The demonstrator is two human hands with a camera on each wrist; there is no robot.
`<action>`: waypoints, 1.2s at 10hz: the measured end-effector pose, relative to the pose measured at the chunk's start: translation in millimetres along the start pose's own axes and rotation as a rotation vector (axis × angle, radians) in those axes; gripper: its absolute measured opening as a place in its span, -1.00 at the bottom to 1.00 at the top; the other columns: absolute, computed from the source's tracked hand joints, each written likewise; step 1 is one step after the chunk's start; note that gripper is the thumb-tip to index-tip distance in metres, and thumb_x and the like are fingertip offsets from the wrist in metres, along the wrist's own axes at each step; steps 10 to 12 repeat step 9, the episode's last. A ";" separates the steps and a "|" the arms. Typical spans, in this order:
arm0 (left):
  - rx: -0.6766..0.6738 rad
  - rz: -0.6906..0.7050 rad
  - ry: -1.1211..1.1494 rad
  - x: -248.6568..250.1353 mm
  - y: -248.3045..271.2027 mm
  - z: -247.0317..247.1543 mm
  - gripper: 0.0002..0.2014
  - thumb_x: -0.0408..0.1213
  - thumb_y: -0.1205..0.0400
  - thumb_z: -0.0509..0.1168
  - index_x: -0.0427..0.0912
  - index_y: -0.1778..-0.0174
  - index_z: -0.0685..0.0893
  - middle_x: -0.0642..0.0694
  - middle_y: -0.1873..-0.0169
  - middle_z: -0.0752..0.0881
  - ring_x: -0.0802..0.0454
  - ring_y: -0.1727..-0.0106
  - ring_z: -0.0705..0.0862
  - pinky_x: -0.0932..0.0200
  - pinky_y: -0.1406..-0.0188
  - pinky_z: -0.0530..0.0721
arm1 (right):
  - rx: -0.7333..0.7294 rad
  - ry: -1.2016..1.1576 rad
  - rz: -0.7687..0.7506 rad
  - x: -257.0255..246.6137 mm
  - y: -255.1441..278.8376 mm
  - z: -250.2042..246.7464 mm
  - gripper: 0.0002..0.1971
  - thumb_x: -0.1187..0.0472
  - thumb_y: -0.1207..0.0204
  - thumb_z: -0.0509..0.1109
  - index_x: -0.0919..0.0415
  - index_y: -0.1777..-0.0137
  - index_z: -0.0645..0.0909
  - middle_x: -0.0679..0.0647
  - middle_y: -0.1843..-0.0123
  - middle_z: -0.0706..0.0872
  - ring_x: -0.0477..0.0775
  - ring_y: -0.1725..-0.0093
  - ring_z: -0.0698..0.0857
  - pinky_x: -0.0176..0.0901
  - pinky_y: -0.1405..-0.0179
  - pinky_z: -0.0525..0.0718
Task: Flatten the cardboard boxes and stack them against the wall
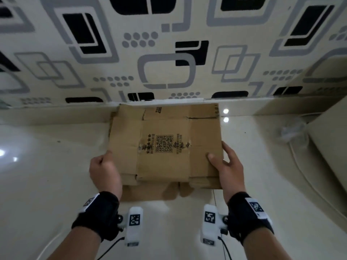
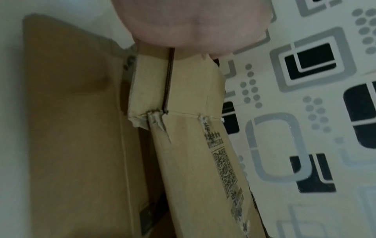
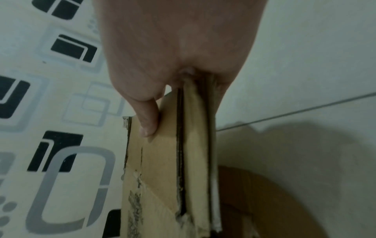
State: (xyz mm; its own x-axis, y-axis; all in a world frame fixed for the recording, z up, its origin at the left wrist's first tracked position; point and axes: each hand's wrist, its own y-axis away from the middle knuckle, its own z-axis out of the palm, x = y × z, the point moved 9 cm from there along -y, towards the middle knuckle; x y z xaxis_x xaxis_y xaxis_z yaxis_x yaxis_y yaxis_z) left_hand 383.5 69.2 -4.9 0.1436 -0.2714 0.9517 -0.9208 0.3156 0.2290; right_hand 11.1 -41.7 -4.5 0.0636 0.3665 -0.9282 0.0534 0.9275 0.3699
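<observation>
A stack of flattened brown cardboard boxes (image 1: 165, 143), its top sheet printed with a QR code, is held just above the glossy floor with its far edge at the foot of the patterned wall (image 1: 169, 53). My left hand (image 1: 104, 170) grips the stack's left edge, fingers hidden under it. My right hand (image 1: 228, 166) grips the right edge, thumb on top. The left wrist view shows the stack (image 2: 195, 145) edge-on below my left hand (image 2: 191, 27). In the right wrist view my right hand (image 3: 179, 67) pinches the layered edges of the stack (image 3: 173, 161).
A pale tiled floor (image 1: 47, 175) spreads on both sides, with a skirting strip (image 1: 56, 111) along the wall. A beige box-like object (image 1: 332, 143) and crumpled clear plastic (image 1: 293, 132) stand at the right.
</observation>
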 end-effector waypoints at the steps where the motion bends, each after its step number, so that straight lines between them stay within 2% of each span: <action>1: -0.002 -0.005 -0.025 -4.5 -16.2 -9.6 -0.68 -0.11 -0.59 0.32 -0.26 -0.13 0.69 -0.17 -0.04 0.70 -0.17 -0.07 0.65 -0.02 -0.06 0.57 | -0.055 0.032 -0.009 0.9 -5.2 24.3 -0.38 0.18 -0.64 0.50 -0.16 -0.67 0.45 -0.02 -0.33 0.80 -0.13 -0.13 0.81 -0.36 0.15 0.80; 2: -0.022 0.021 -0.046 -4.8 -31.5 -15.8 -0.64 -0.13 -0.60 0.30 -0.30 -0.21 0.68 -0.17 -0.07 0.69 -0.20 -0.11 0.66 -0.07 -0.08 0.60 | -0.116 0.054 0.021 4.7 -9.8 46.3 -0.36 0.27 -0.68 0.42 -0.14 -0.71 0.39 -0.03 -0.41 0.74 -0.07 -0.25 0.76 -0.20 -0.10 0.74; 3: -0.035 0.053 -0.094 -2.9 -44.8 -18.9 -0.69 -0.23 -0.66 0.30 -0.29 -0.26 0.67 -0.19 -0.10 0.68 -0.15 -0.09 0.62 -0.01 -0.04 0.53 | -0.114 0.079 0.048 11.4 -14.8 54.9 -0.36 0.30 -0.69 0.41 -0.09 -0.71 0.35 0.05 -0.42 0.72 0.09 -0.35 0.73 -0.17 -0.16 0.73; 4: -0.058 0.085 -0.155 -4.9 -54.2 -20.0 -0.74 -0.29 -0.67 0.33 -0.28 -0.25 0.69 -0.16 -0.06 0.68 -0.11 -0.06 0.62 0.05 -0.02 0.50 | -0.091 0.130 0.055 21.5 -17.6 55.5 -0.40 0.27 -0.69 0.42 0.01 -0.70 0.36 0.12 -0.48 0.69 0.17 -0.42 0.69 -0.03 -0.29 0.73; 5: -0.078 0.101 -0.231 -10.8 -62.1 -19.5 -0.75 -0.29 -0.67 0.36 -0.26 -0.25 0.69 -0.15 -0.05 0.69 -0.13 -0.06 0.63 0.04 -0.04 0.53 | -0.082 0.258 0.014 28.9 -20.4 58.0 -0.48 0.20 -0.69 0.42 -0.08 -0.63 0.46 0.10 -0.50 0.64 0.16 -0.46 0.64 0.11 -0.47 0.65; 6: -0.090 0.112 -0.268 -14.6 -67.1 -19.4 -0.82 -0.27 -0.68 0.36 -0.21 -0.18 0.66 -0.16 -0.03 0.68 -0.15 -0.05 0.63 0.02 -0.02 0.52 | -0.087 0.325 0.004 33.1 -23.3 61.5 -0.43 0.14 -0.69 0.42 -0.09 -0.68 0.42 0.06 -0.46 0.59 0.14 -0.48 0.59 0.11 -0.53 0.59; 7: -0.092 0.114 -0.275 -14.1 -68.8 -21.3 -0.87 -0.26 -0.69 0.34 -0.17 -0.13 0.62 -0.17 -0.01 0.66 -0.16 -0.04 0.61 0.01 0.01 0.48 | -0.096 0.375 0.029 35.7 -27.7 65.3 -0.38 0.09 -0.70 0.40 -0.03 -0.74 0.34 0.07 -0.47 0.53 0.13 -0.48 0.54 0.14 -0.58 0.54; 8: -0.108 0.098 -0.239 -13.1 -70.9 -22.3 -0.85 -0.24 -0.71 0.34 -0.15 -0.15 0.59 -0.16 -0.03 0.63 -0.16 -0.06 0.59 0.00 0.01 0.46 | -0.087 0.393 0.064 40.8 -31.5 66.2 -0.27 0.01 -0.68 0.42 -0.07 -0.81 0.22 0.08 -0.59 0.48 0.18 -0.58 0.49 0.25 -0.63 0.49; 9: -0.106 0.107 -0.208 -3.8 -68.7 -20.5 -0.81 -0.25 -0.71 0.34 -0.12 -0.20 0.52 -0.08 0.07 0.60 -0.13 -0.04 0.56 0.01 0.00 0.45 | -0.036 0.376 0.059 40.5 -34.9 61.5 -0.16 -0.09 -0.59 0.49 -0.20 -0.80 0.15 0.03 -0.69 0.38 0.23 -0.67 0.40 0.36 -0.65 0.44; 12: -0.106 0.107 -0.208 -3.8 -68.7 -20.5 -0.81 -0.25 -0.71 0.34 -0.12 -0.20 0.52 -0.08 0.07 0.60 -0.13 -0.04 0.56 0.01 0.00 0.45 | -0.036 0.376 0.059 40.5 -34.9 61.5 -0.16 -0.09 -0.59 0.49 -0.20 -0.80 0.15 0.03 -0.69 0.38 0.23 -0.67 0.40 0.36 -0.65 0.44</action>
